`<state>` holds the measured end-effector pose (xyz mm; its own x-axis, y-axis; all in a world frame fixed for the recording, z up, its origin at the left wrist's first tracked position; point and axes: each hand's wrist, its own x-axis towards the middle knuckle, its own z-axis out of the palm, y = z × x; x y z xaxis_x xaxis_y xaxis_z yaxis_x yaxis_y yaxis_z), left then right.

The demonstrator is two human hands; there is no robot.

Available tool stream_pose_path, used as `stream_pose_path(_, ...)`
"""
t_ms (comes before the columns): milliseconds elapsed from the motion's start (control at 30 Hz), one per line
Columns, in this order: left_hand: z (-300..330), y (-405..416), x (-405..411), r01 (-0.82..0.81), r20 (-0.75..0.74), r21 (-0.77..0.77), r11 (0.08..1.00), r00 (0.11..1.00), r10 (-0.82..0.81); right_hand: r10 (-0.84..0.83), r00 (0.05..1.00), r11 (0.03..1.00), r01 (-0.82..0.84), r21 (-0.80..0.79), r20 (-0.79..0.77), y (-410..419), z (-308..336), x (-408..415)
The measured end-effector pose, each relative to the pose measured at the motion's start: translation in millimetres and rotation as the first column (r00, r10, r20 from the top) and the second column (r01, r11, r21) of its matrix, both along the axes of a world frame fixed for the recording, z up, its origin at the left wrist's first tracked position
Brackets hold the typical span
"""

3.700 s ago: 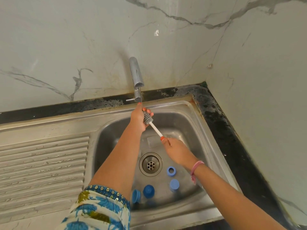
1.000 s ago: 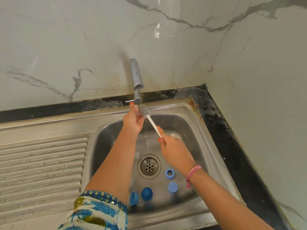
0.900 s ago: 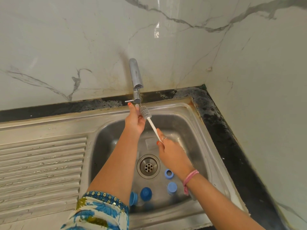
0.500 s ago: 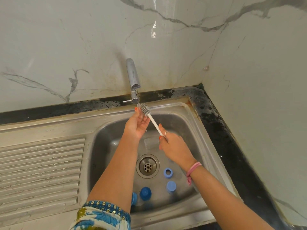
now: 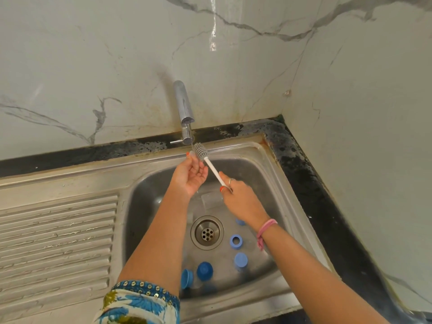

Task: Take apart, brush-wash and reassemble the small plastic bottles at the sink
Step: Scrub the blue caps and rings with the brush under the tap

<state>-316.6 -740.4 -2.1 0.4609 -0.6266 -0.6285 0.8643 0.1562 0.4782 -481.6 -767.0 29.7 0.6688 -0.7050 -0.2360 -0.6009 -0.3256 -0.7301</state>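
Right hand (image 5: 243, 198): fingers curled round the near end of the bottle brush (image 5: 209, 163), pinching its white handle; a ring shows on one finger and a pink band on the wrist. The brush slants up and to the far left, its grey bristle head just under the tap (image 5: 184, 113), where a thin stream of water runs.

Left hand (image 5: 190, 174): palm up, fingers loosely spread and relaxed, holding nothing; fingertips lie beside the bristle head, whether touching it cannot be told.

Sink (image 5: 292, 195): steel basin, drain (image 5: 207, 232) near its middle, ribbed drainboard (image 5: 56, 242) to the left.

Bottle parts in the basin: blue ring cap (image 5: 236, 241) right of the drain; blue cap (image 5: 240, 258) just nearer; blue dome cap (image 5: 204, 270) and another blue piece (image 5: 187, 278) at the near wall; a further blue piece (image 5: 239, 222) partly hidden by the right wrist. A clear bottle body (image 5: 211, 199) lies on the basin floor beyond the drain.

Patterned sleeve (image 5: 140, 305) on the left arm.
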Motion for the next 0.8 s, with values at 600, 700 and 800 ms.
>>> stream_pose_path(600, 1, 10, -7, -0.024, 0.139, -0.178, 0.984, 0.989, 0.049, -0.086, 0.968, 0.943, 0.002, 0.334, 0.236, 6, 15, -19)
stream_pose_path(700, 4, 11, -4, -0.039, 0.182, -0.163, 0.986, 0.981, 0.069, -0.029, 0.979, 0.990, -0.001, 0.143, 0.203, 9, 11, -23)
stream_pose_path(800, 4, 11, 0, -0.055, 0.184, -0.135, 0.989, 0.980, 0.080, 0.047, 0.987, 0.999, -0.050, 0.019, 0.152, 16, 6, -26)
